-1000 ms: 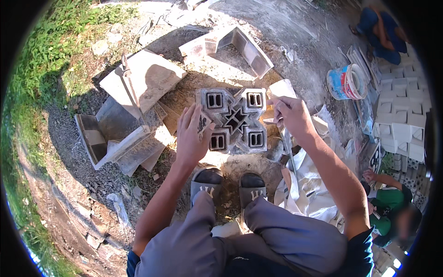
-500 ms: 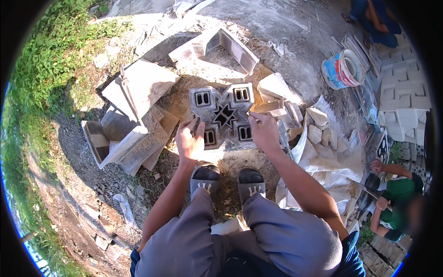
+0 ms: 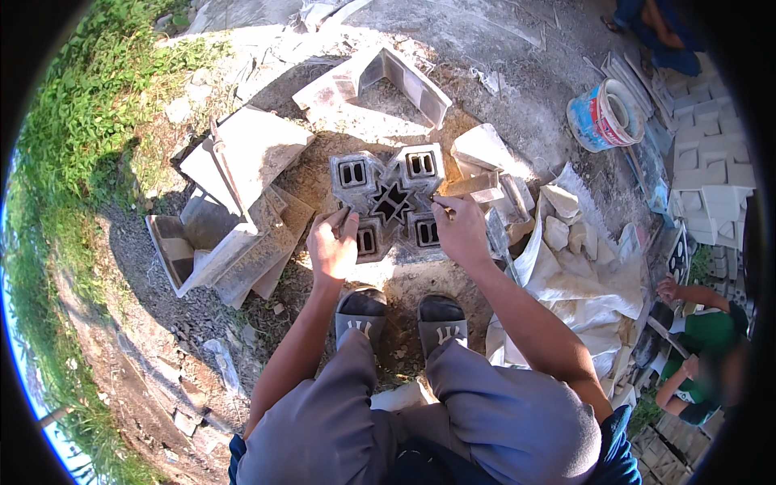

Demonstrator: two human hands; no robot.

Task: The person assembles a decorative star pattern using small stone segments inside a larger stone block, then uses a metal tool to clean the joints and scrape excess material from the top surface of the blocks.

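Note:
A grey X-shaped block mould (image 3: 374, 198) lies on the ground before my feet. It has a star-shaped opening in the middle and a slotted raised square at each corner. My left hand (image 3: 331, 249) is closed at its left side, thumb and fingers pinching at the notch between two corners. On the opposite side, my right hand (image 3: 461, 233) is likewise closed, fingertips pinching at the right notch. The exact hold of the fingertips is partly hidden by the hands themselves.
Angled grey mould panels lie left (image 3: 234, 250) and beyond (image 3: 432, 97). A rusty metal rod (image 3: 226, 166) rests on the left panels. At right are a white sack (image 3: 566, 275) with broken pieces, a blue-white bucket (image 3: 594, 121) and stacked pale blocks (image 3: 703, 153). A co-worker in green (image 3: 695, 339) holds a tool.
My hands keep their places at the mould's sides, with almost no shift. At the right, the co-worker's hands and tool have moved slightly.

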